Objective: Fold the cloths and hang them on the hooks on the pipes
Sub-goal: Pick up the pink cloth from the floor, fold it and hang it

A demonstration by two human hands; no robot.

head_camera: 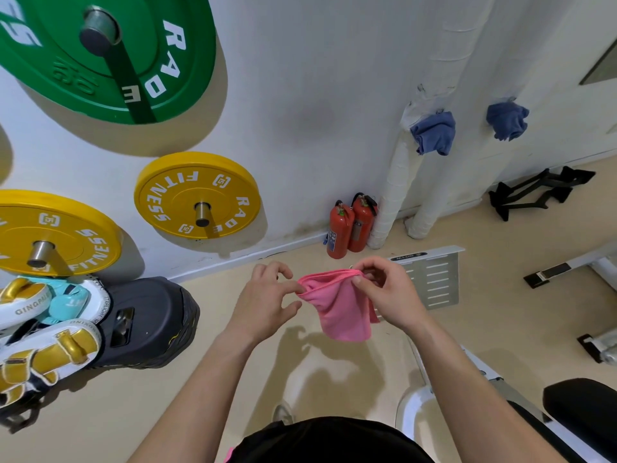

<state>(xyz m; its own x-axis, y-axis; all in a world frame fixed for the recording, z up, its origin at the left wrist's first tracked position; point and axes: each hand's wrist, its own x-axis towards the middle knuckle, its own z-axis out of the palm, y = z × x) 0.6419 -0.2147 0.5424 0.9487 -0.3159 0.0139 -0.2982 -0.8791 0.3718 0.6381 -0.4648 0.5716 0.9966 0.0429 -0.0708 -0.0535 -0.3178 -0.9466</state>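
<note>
We have a single view, from a wide-angle camera worn on the person's head. It looks forward and steeply down, so the black shirt fills the bottom edge and both forearms reach up from it toward mid-frame. The left hand and right hand, with the pink cloth between them, sit nearest to us at centre, while the wall and the pipes stand farther off, bowed by the lens.
</note>
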